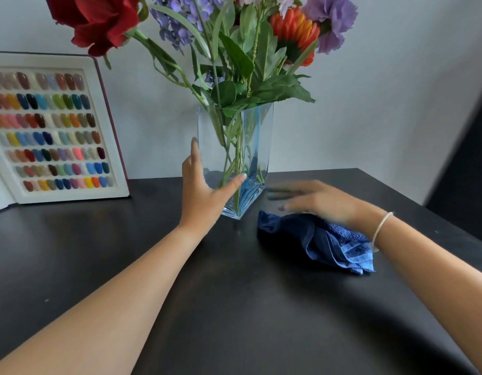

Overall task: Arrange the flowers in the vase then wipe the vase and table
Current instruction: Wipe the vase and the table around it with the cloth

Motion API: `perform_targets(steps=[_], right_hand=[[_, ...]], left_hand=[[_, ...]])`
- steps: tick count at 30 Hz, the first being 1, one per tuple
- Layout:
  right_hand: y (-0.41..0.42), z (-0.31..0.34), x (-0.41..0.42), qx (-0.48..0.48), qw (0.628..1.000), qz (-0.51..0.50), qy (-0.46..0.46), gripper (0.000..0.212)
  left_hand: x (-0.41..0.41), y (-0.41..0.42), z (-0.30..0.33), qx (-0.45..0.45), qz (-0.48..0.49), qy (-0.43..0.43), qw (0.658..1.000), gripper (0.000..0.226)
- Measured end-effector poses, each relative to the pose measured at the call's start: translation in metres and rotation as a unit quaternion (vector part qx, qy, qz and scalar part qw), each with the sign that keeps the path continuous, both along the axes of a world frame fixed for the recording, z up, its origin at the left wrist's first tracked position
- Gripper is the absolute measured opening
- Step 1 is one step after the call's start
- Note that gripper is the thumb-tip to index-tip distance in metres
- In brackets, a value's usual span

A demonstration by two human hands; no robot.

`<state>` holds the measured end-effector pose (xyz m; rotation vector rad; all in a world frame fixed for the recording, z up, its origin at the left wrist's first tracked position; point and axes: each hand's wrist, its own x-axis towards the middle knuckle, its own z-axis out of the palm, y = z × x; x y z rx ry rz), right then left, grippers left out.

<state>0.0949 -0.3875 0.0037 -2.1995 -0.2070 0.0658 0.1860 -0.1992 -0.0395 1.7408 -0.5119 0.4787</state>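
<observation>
While the left hand (204, 185) cups the glass vase (235, 158) with thumb and fingers spread, the right hand (321, 201) — blurred, fingers flat — presses a blue cloth (329, 242) onto the dark table (234, 307).

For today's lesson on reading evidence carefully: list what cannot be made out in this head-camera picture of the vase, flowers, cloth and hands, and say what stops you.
- Right hand fingers: motion-blurred, so their contact with the blue cloth is unclear.
- Flowers: tops cut off by the upper edge.
- Vase: lower left face hidden behind the left hand; water level unreadable through the tinted glass.
- Nail colour chart: left part cut off by the edge.
</observation>
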Motion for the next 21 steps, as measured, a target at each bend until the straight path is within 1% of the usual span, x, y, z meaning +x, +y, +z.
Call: perform_targets(steps=[2, 4, 6, 9, 11, 17, 21], right_hand=[[-0.005, 0.001, 0.019, 0.112, 0.991, -0.075, -0.022, 0.045], [-0.007, -0.002, 0.041, 0.209, 0.964, -0.157, -0.035, 0.047], [-0.005, -0.005, 0.061, 0.25, 0.949, -0.19, -0.028, 0.053], [0.0, -0.011, 0.084, 0.275, 0.942, -0.191, -0.013, 0.064], [0.001, -0.014, 0.093, 0.285, 0.939, -0.191, -0.012, 0.065], [0.001, -0.019, 0.102, 0.266, 0.948, -0.176, -0.02, 0.052], [0.006, -0.021, 0.103, 0.271, 0.944, -0.184, -0.039, 0.044]], left_hand=[[0.001, -0.001, -0.001, 0.015, 0.019, -0.019, 1.0, 0.102], [0.003, -0.001, -0.001, 0.025, 0.034, -0.033, 0.999, 0.102], [0.004, -0.001, -0.001, 0.034, 0.049, -0.04, 0.997, 0.102], [0.006, 0.0, -0.001, 0.042, 0.07, -0.044, 0.996, 0.102], [0.008, 0.002, -0.002, 0.039, 0.074, -0.042, 0.996, 0.1], [0.018, 0.012, -0.001, -0.018, 0.01, 0.009, 1.0, 0.095], [0.024, 0.017, -0.002, -0.045, -0.031, 0.021, 0.998, 0.091]])
